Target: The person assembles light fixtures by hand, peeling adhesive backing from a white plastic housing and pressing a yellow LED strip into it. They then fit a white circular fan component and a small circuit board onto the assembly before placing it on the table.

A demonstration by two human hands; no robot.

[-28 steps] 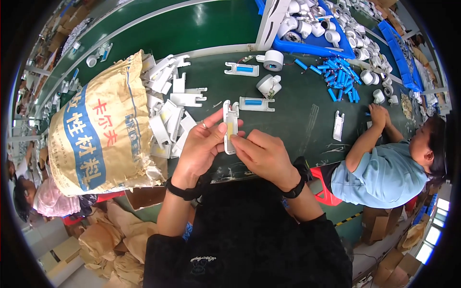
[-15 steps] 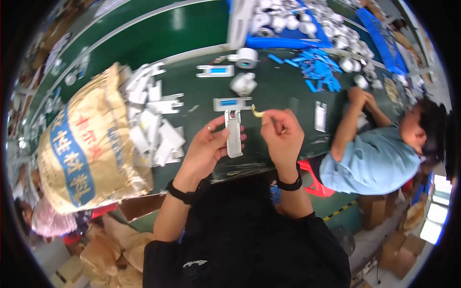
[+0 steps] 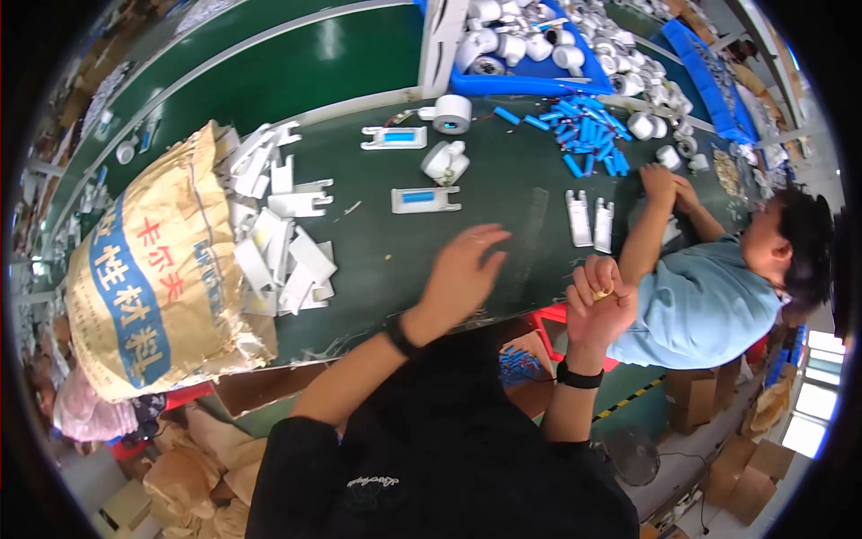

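Observation:
My left hand (image 3: 462, 277) is open above the bench, its fingers apart and nothing in them. To its right my right hand (image 3: 600, 310) is raised near the bench edge with fingers curled in. A small yellowish bit shows among those fingers, too small to tell whether it is a ring or a strip. Beyond the right hand two long white plastic housings (image 3: 579, 220) lie side by side. Past my left hand is a white housing with a blue cell (image 3: 417, 197) in it. Another such housing (image 3: 395, 137) lies farther off, near white round lamp heads (image 3: 446, 162).
A large paper sack (image 3: 148, 269) stands at left beside a heap of white housings (image 3: 287, 260). Blue cylindrical cells (image 3: 588, 130) are piled at the far right, before a blue bin (image 3: 530, 85) of white lamp heads. A co-worker in a light blue shirt (image 3: 700, 296) sits close on the right.
The white housing has left my left hand, and a second one now lies beside the one at right. My left hand has opened; my right hand has moved right and curled.

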